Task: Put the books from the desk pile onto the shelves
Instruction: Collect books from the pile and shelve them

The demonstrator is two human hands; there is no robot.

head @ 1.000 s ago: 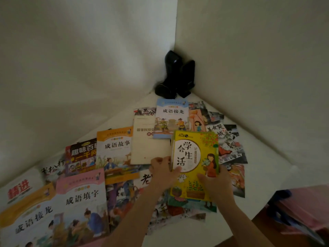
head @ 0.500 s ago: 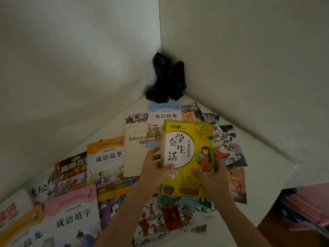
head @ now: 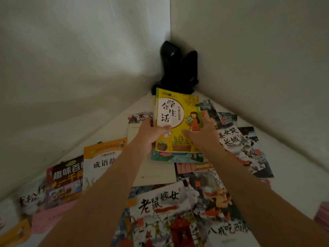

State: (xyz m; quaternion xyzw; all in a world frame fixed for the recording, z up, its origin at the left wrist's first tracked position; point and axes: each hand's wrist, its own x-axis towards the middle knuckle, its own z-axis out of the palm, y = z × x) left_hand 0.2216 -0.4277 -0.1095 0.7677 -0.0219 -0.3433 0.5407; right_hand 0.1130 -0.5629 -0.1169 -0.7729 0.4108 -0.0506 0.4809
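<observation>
A yellow book (head: 175,113) with a white circle and a girl on its cover is held above the white desk (head: 293,175), with more thin books stacked under it. My left hand (head: 151,134) grips the stack's left edge, thumb on the cover. My right hand (head: 201,134) grips its right edge, thumb across the lower cover. Several picture books lie spread flat on the desk, among them an orange-topped book (head: 99,157) at the left and a mouse-story book (head: 160,211) near me.
A black bookend-like object (head: 176,68) stands in the far corner where two white walls meet. A cream book (head: 153,172) lies under my left forearm. Something pink (head: 322,214) shows at the right edge.
Both hands have carried the yellow book stack away from me, toward the far corner and the black object. The view has shifted forward, and more books show near me.
</observation>
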